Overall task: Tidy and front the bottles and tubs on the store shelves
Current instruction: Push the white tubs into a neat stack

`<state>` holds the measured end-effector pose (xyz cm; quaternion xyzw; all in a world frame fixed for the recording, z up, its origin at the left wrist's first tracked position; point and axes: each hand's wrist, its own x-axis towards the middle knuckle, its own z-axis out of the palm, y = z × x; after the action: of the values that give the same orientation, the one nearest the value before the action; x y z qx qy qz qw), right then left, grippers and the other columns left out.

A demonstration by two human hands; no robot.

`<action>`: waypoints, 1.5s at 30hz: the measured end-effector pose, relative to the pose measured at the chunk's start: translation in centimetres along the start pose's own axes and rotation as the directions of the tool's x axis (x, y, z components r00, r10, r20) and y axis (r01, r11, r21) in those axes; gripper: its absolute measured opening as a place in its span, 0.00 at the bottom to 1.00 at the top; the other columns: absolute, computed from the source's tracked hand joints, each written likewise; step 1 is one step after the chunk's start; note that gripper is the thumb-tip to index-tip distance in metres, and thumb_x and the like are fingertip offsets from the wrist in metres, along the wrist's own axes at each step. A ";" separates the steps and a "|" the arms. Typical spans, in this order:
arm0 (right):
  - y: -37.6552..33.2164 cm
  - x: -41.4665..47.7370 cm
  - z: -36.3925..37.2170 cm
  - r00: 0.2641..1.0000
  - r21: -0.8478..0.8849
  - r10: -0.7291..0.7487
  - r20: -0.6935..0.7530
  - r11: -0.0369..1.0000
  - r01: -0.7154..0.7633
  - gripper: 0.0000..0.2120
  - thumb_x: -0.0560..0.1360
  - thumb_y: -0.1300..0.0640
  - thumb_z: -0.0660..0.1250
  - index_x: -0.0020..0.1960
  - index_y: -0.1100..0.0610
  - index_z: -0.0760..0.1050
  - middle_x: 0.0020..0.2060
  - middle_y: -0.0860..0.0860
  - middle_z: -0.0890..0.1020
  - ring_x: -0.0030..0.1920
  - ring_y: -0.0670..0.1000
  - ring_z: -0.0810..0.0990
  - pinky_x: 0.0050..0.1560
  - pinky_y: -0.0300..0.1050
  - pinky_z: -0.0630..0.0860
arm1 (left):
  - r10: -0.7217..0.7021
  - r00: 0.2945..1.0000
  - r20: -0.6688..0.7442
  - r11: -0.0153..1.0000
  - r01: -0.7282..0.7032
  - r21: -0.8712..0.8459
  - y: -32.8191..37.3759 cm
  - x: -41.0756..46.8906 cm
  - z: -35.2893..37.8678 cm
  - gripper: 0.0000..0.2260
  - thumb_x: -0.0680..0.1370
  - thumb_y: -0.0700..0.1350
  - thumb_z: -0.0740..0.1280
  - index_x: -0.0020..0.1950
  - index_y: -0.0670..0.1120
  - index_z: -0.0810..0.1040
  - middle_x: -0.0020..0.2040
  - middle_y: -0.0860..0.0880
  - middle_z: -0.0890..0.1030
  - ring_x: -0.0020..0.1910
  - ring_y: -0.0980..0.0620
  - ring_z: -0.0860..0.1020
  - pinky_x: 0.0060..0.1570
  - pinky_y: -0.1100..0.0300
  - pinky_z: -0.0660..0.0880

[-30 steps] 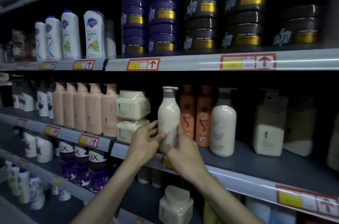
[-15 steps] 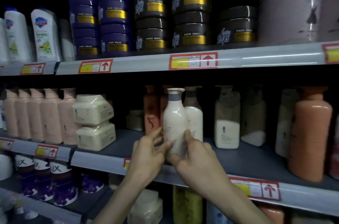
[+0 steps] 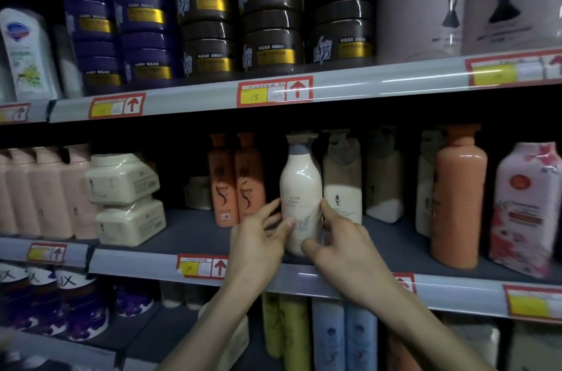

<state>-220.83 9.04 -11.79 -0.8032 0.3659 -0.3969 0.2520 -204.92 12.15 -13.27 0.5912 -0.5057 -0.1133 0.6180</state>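
Mid shelf (image 3: pixel 194 230) w/ cream bottle (image 3: pixel 299 188), orange bottles (image 3: pixel 220 185), tubs (image 3: pixel 130 223).

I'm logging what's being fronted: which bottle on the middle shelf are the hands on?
The cream pump bottle with the grey collar, right of the two orange bottles; left hand and right hand hold its lower half.

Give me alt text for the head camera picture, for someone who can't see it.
A left hand and right hand hold a cream bottle upright near the front of a store shelf. Orange bottles stand just left of it; dark tubs are stacked on the shelf above.
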 end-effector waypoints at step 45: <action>28.3 -14.6 -40.4 0.564 0.044 0.351 -0.748 0.873 -0.485 0.37 0.61 0.36 0.81 0.64 0.51 0.73 0.53 0.46 0.85 0.53 0.47 0.84 0.50 0.46 0.80 | 0.124 0.667 0.735 0.936 0.166 -0.309 19.5 -14.5 49.5 0.22 0.66 0.40 0.61 0.52 0.59 0.83 0.51 0.56 0.87 0.55 0.54 0.84 0.58 0.50 0.81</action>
<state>-271.14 -1.23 -15.53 -0.4816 0.6473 -0.5820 0.1019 -258.09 -2.33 -14.33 0.3791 -0.6779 -0.4397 0.4510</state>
